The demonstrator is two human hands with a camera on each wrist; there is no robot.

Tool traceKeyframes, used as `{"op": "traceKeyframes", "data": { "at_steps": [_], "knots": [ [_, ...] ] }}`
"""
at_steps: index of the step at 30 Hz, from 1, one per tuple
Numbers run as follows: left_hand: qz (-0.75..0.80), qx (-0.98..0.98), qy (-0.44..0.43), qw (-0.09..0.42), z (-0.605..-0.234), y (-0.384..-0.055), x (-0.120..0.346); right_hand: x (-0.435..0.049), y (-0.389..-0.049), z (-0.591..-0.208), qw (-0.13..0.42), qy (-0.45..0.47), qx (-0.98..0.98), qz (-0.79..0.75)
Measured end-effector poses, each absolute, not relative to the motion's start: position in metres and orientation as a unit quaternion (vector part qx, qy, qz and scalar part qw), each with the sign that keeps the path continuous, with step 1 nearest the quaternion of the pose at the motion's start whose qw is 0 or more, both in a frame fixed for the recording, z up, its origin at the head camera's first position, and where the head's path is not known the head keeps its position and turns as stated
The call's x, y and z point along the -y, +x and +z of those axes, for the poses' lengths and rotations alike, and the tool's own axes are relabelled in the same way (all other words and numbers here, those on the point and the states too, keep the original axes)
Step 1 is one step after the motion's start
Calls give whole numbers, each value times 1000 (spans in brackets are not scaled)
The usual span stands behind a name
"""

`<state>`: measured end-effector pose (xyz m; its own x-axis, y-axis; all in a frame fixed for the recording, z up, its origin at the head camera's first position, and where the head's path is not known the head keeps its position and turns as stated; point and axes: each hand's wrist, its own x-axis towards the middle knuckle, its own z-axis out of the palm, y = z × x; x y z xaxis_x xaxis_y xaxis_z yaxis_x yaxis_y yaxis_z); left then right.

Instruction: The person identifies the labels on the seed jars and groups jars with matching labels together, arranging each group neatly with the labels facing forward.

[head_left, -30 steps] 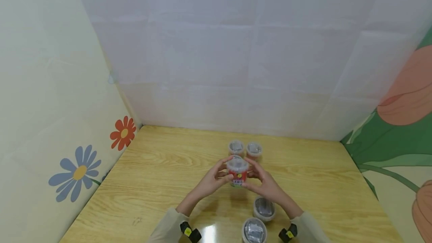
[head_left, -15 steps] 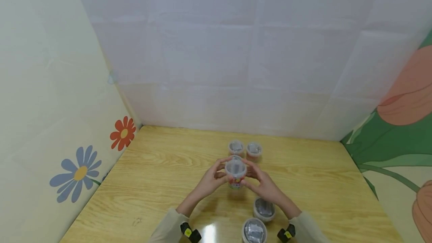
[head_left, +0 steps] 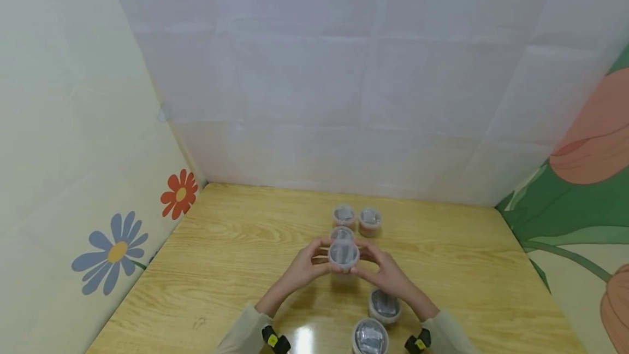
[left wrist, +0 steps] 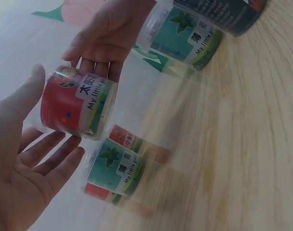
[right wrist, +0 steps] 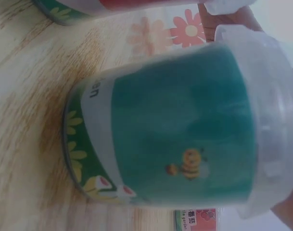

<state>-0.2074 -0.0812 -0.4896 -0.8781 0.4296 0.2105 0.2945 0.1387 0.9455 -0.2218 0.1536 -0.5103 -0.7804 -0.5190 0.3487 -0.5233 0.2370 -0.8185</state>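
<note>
Between both hands is a clear-lidded plastic cup (head_left: 344,254) with a red "My little garden" label, raised above the table. My left hand (head_left: 310,264) grips one side, thumb near and fingers behind. The right hand (head_left: 382,267) holds the opposite side the same way. In the left wrist view the red-labelled cup (left wrist: 78,103) lies between the left hand (left wrist: 33,163) and the right hand (left wrist: 110,36). Just beyond it stands a green-labelled cup (left wrist: 116,166), mint leaf on its label. In the right wrist view a nearer green cup (right wrist: 180,130) hides most of the right hand.
Two lidded cups, a left one (head_left: 344,214) and a right one (head_left: 370,221), stand at the back of the wooden table (head_left: 236,234). Close to the right forearm are two more, a farther cup (head_left: 385,305) and a nearer cup (head_left: 370,336). A white sheet (head_left: 295,97) hangs behind.
The held cup has tipped so its lid now faces the head camera and its red label is turned from view. The hands stay around it; the other cups have not moved.
</note>
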Motion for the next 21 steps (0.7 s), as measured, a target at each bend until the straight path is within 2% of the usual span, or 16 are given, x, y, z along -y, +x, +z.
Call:
{"op": "traceKeyframes", "data": {
  "at_steps": [3,9,15,21],
  "knots": [
    [596,-761,254,33,-486,-205,81,-154,-221,-509,6,332,793,511],
    [571,-777,266,15,-504,-212,84,-153,-213,-495,27,360,799,480],
    [559,-783,274,20,-509,-212,85,-152,-205,-481,8,369,803,468],
    [547,-786,287,26,-494,-201,84,-153,-212,-501,-27,339,810,478]
  ]
}}
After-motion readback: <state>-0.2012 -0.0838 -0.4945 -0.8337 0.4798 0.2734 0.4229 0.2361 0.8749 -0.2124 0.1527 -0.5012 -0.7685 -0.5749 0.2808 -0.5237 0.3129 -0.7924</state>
